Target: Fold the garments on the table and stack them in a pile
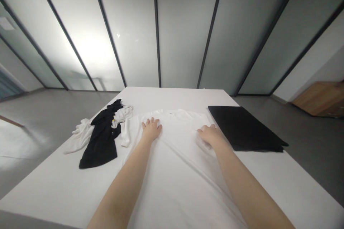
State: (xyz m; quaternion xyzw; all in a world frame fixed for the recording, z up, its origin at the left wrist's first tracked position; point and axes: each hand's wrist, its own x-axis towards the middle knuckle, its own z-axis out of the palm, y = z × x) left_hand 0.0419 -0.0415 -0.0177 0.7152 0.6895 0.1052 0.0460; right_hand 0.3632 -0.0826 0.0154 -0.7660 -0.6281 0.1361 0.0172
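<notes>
A white shirt (182, 157) lies spread on the white table, its neckline toward the far end and a diagonal crease across its front. My left hand (152, 128) rests on the shirt's upper left part, palm down with fingers apart. On the upper right part, by the sleeve side, my right hand (211, 135) has its fingers curled against the fabric, which bunches beneath it. The shirt's left sleeve (125, 134) sticks out beyond my left hand. Both my forearms cover parts of the shirt's sides.
Left of the shirt is a loose pile with a black garment (100, 143) and white garments (82, 136). A folded black cloth or board (245, 128) lies at the right. The white table (172, 96) ends before frosted glass panels (182, 32). A wooden piece (319, 98) stands far right.
</notes>
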